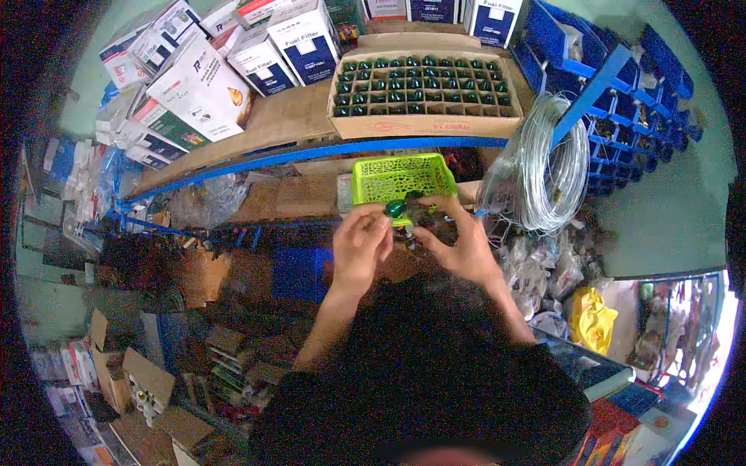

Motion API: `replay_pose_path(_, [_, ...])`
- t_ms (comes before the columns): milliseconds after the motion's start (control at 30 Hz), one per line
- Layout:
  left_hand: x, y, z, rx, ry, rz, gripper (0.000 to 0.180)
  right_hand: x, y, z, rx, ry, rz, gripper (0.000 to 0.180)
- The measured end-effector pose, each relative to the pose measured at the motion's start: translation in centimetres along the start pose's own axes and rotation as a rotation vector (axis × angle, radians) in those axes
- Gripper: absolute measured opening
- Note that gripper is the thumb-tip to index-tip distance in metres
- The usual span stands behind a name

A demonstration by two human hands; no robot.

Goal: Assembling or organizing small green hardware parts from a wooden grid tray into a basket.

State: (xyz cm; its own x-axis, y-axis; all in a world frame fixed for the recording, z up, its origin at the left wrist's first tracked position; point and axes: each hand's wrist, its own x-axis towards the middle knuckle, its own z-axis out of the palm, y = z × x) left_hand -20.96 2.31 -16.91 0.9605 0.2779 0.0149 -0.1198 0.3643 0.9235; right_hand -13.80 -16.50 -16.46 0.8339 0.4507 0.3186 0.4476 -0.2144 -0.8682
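Dark sleeves low in frame, both hands up at the shelf edge.
Left hand (361,247) pinches a green bulb (395,208) between its fingertips — closed tight on it, just in front of the lime basket (402,175). Right hand (458,242) curls around a small dark part (423,220) beside the bulb — what it is, I cannot tell. Above, a carton (423,124) of green bulbs; a wire coil (544,167) hangs to the right.

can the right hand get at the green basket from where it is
Probably yes: the right hand is just below the green basket, its fingers near the basket's front rim, and only the small green part held between both hands lies close by.
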Motion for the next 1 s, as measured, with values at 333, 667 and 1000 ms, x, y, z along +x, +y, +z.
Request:
replay_pose_path(333, [-0.5,-0.7,0.1,0.274,-0.081,0.037,0.027,-0.1,1.4,2.3,0.289,0.097,0.149,0.036])
replay_pose_path(667, [1.7,5.1,1.1,1.009,-0.257,0.533,0.035,-0.2,0.0,1.3,-0.149,0.080,-0.138,0.046])
replay_pose_path(1000, [9.3,13.5,4.2,0.970,-0.028,0.727,0.024,-0.6,1.7,0.9,0.329,0.061,0.205,0.035])
